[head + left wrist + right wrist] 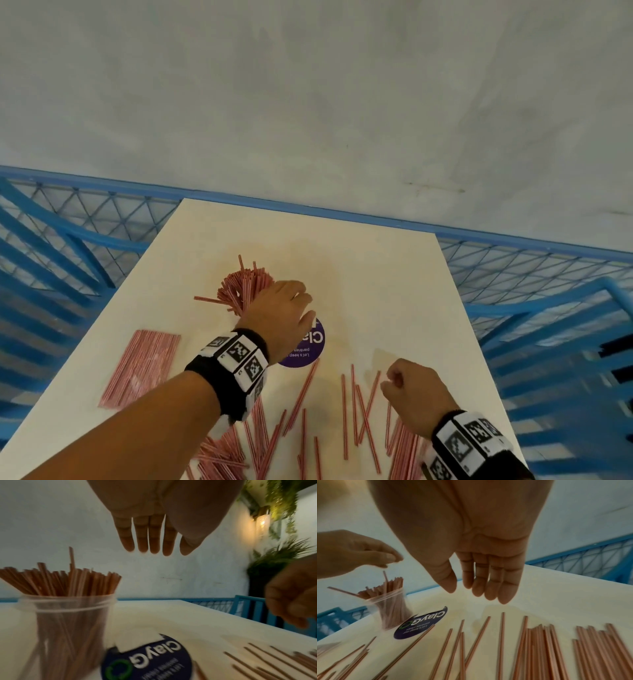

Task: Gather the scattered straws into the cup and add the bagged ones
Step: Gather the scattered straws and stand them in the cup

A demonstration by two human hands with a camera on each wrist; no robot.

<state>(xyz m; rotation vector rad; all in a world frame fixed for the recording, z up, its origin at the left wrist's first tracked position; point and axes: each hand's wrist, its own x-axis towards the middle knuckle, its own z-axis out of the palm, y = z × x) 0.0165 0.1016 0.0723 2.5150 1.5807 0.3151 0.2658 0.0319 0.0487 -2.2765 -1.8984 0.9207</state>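
A clear plastic cup [68, 616] packed with red-striped straws [245, 289] stands mid-table. My left hand [303, 306] hovers just right of and above the straw tops, fingers [142, 540] straight and empty. Scattered straws [359, 411] lie across the near part of the table, with denser piles at the near left [222, 455] and near right [599, 649]. My right hand [392, 380] hangs over them with loosely bent fingers [489, 582], holding nothing. A flat bag of straws [140, 366] lies at the left edge.
The white table [376, 267] carries a round purple sticker [303, 349] beside the cup. Blue mesh railing [513, 260] runs behind and along both sides, with a pale wall beyond. Potted plants [278, 561] and a lamp stand off to the right.
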